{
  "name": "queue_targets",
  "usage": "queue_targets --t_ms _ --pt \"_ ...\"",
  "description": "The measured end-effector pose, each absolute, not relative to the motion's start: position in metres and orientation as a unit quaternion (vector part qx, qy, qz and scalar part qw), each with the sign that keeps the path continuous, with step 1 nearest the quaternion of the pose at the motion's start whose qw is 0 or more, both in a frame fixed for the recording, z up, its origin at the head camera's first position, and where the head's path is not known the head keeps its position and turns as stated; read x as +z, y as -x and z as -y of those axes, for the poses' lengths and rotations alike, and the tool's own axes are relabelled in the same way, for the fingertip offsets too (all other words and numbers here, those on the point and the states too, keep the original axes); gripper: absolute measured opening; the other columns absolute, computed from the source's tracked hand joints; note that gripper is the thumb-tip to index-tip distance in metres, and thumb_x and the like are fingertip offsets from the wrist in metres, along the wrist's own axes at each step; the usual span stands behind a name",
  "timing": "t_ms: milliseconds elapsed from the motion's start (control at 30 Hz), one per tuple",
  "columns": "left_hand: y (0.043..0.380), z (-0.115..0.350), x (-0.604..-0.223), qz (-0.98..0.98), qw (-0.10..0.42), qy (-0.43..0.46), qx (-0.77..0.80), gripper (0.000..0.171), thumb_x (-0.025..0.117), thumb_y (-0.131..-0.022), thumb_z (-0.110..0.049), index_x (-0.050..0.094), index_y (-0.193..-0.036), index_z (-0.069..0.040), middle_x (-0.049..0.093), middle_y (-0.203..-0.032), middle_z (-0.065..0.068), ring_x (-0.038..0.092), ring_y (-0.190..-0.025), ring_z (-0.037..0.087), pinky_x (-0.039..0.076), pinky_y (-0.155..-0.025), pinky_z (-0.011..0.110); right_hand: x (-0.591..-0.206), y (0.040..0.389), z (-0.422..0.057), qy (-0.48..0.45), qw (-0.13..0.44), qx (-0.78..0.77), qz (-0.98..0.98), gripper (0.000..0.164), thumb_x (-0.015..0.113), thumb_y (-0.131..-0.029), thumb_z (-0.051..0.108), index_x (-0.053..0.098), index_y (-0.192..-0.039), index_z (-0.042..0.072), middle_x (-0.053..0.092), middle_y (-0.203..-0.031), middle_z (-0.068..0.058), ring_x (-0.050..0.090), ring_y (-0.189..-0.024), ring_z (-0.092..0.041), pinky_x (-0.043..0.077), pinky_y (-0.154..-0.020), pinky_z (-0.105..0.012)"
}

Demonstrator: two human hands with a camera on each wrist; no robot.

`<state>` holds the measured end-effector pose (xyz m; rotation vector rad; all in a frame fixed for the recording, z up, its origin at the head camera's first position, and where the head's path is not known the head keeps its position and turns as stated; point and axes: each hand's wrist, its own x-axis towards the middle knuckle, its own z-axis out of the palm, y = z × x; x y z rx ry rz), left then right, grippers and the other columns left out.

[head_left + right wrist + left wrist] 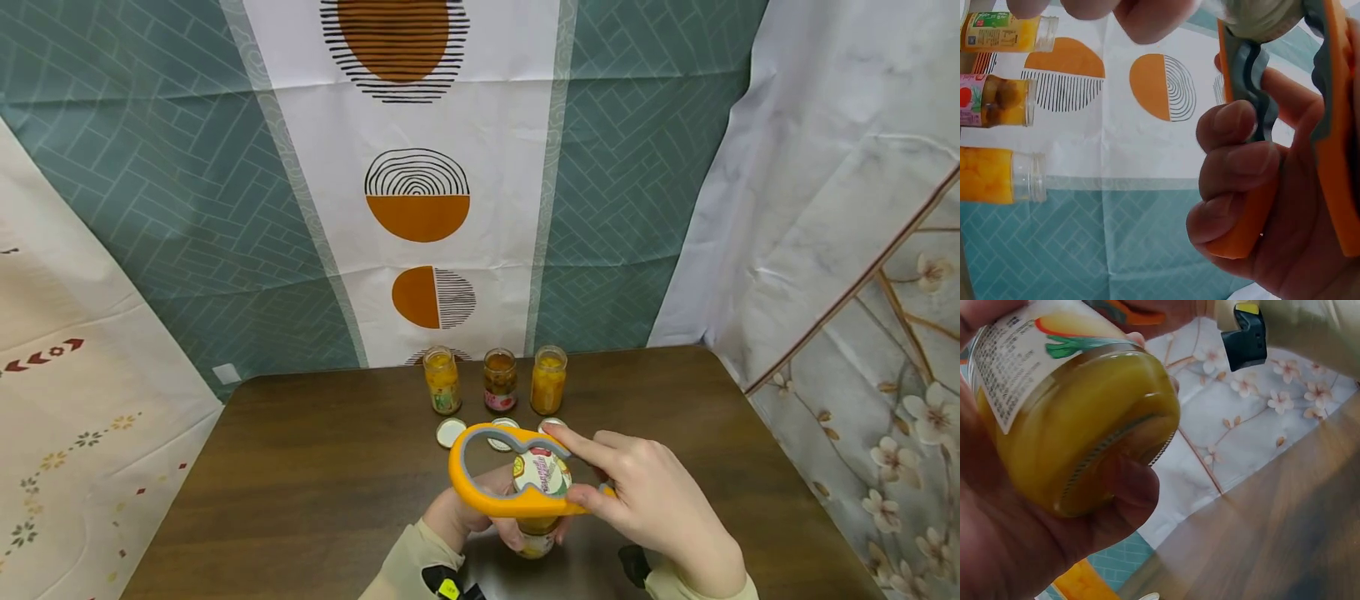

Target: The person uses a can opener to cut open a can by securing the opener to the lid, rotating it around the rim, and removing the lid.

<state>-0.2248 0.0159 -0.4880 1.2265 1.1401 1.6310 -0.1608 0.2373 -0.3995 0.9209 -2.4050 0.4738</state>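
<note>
My left hand (467, 507) grips a glass jar (1091, 419) of yellow contents around its lower part, a fingertip under the base in the left wrist view. The jar's printed lid (542, 473) faces up in the head view. An orange jar opener (480, 497) with wavy grey inner edges surrounds that lid, grey ridges close to both sides. My right hand (645, 487) holds the opener's handles, and its fingers (1238, 159) curl round one orange handle in the right wrist view. Whether the grey edges bite the lid all round cannot be seen.
Three lidless jars, a yellow one (442, 385), a darker one (500, 383) and an orange one (549, 385), stand along the back of the brown table (315, 467). Loose lids, including a left one (452, 433) and a middle one (503, 434), lie before them.
</note>
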Motion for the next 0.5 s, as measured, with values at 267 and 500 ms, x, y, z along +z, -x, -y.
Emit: queue_targets --t_ms 267,500 --pt "0.222 -0.001 -0.488 -0.470 0.413 -0.415 0.661 0.110 0.079 -0.061 -0.029 0.020 -0.139 0.022 0.058 -0.122 -0.013 0.051 -0.109 0.009 0.035 -0.105 0.028 -0.400 0.159 -0.233 -0.336 0.258 0.166 0.890 0.100 0.066 -0.059 0.084 0.052 -0.143 0.033 0.035 -0.067 0.018 0.029 -0.052 0.000 0.027 -0.044 -0.017" --pt "0.223 -0.006 -0.486 -0.428 0.419 -0.469 0.649 0.109 0.077 -0.067 -0.042 0.022 -0.132 0.026 0.060 -0.116 -0.012 0.054 -0.104 0.010 0.040 -0.104 0.030 -0.399 0.158 -0.233 -0.353 0.293 0.175 0.871 0.098 0.068 -0.058 0.084 0.055 -0.141 0.032 0.033 -0.068 0.020 0.026 -0.053 0.003 0.024 -0.044 -0.015"
